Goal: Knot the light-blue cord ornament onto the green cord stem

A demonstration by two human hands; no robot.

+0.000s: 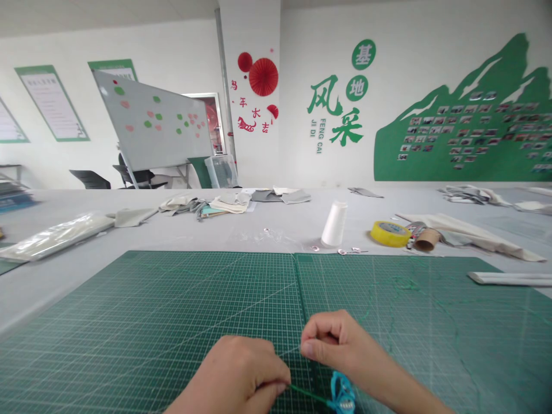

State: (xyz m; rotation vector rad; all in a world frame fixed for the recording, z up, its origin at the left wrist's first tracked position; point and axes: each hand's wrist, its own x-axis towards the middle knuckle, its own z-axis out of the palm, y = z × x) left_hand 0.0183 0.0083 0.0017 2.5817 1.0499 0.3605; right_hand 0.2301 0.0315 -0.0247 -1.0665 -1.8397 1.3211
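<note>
My left hand [241, 374] is closed in a pinch on a green cord [308, 393] low in the middle of the view. The cord runs right to a small blue looped piece [342, 393] at the bottom edge, below my right hand. My right hand [340, 345] is up and to the right of the left one, thumb and forefinger pressed together; what they hold, if anything, is too small to make out. Loose green thread [405, 283] lies tangled on the right cutting mat [431, 322].
Another green mat [194, 299] adjoins on the left. Beyond the mats stand a white thread cone [334, 223], a yellow tape roll [390, 233] and a brown cardboard tube [426, 239]. Fabric pieces [233, 201] lie farther back, and a plastic-wrapped bundle [56, 236] at the left.
</note>
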